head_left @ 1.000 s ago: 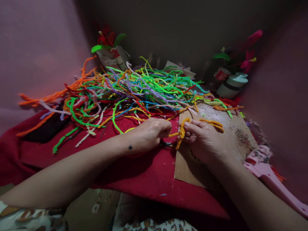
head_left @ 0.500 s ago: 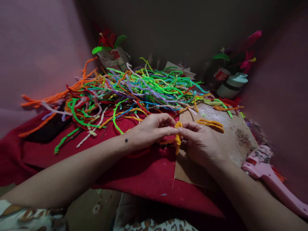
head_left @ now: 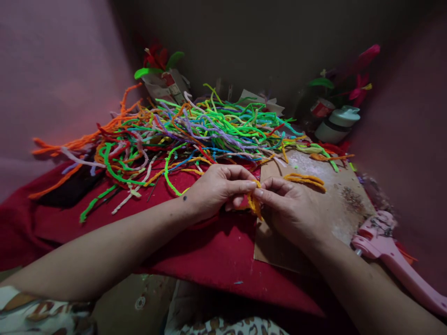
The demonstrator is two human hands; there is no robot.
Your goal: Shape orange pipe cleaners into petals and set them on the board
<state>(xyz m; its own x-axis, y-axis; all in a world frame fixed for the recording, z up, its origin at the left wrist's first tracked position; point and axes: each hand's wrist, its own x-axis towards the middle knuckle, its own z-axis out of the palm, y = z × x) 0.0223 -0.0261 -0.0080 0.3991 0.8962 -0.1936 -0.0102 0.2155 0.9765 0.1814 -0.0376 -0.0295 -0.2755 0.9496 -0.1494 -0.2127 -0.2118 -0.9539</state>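
Between my two hands is a bent yellow-orange pipe cleaner (head_left: 255, 207), its lower end hanging below the fingers. My left hand (head_left: 223, 186) pinches it at the top with thumb and forefinger. From the other side my right hand (head_left: 291, 200) grips the same piece, thumb and fingertips pressed together close to the left thumb. Part of the piece is hidden behind the fingers. Just beyond my right hand, several folded yellow-orange pipe cleaners (head_left: 305, 180) lie on a sheet of cardboard (head_left: 335, 195).
A large tangled heap of coloured pipe cleaners (head_left: 223, 123) covers the back of the red cloth (head_left: 223, 256). A pink glue gun (head_left: 384, 246) lies at the right. Behind stand a pale bottle (head_left: 338, 124) and red flowers (head_left: 155, 58) with green leaves.
The held pipe cleaner has tilted, its lower end swinging a little. Both hands have shifted slightly to the left, still pinching it.
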